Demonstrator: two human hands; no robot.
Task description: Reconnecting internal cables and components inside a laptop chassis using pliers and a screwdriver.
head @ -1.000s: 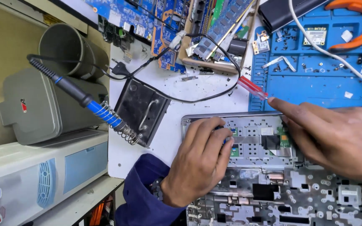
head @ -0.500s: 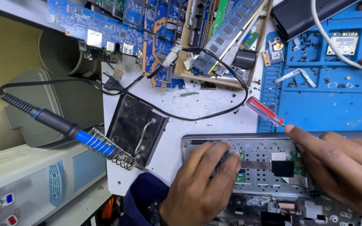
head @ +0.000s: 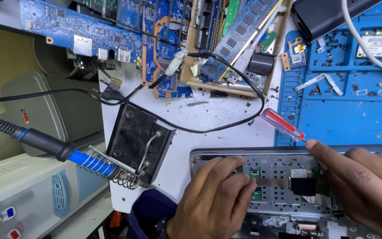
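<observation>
My left hand (head: 215, 199) rests with curled fingers on the left part of an opened grey laptop chassis (head: 226, 156), fingertips beside a small green connector board (head: 255, 171) and a flat silver ribbon cable (head: 273, 182). My right hand (head: 359, 181) lies over the chassis's right side and holds a screwdriver with a clear red handle (head: 281, 124), which sticks up and to the left past my index finger. Its tip is hidden under the hand.
A blue-handled soldering iron (head: 58, 150) sits in a coil stand on a black base (head: 135, 137) at the left. Blue circuit boards (head: 111, 31) and a box of memory sticks (head: 231, 44) lie at the back. A blue work mat (head: 350, 110) holds several small screws.
The view has shifted down and closer to the bench. My right hand has slid slightly left over the chassis with the screwdriver. My left hand stays on the chassis.
</observation>
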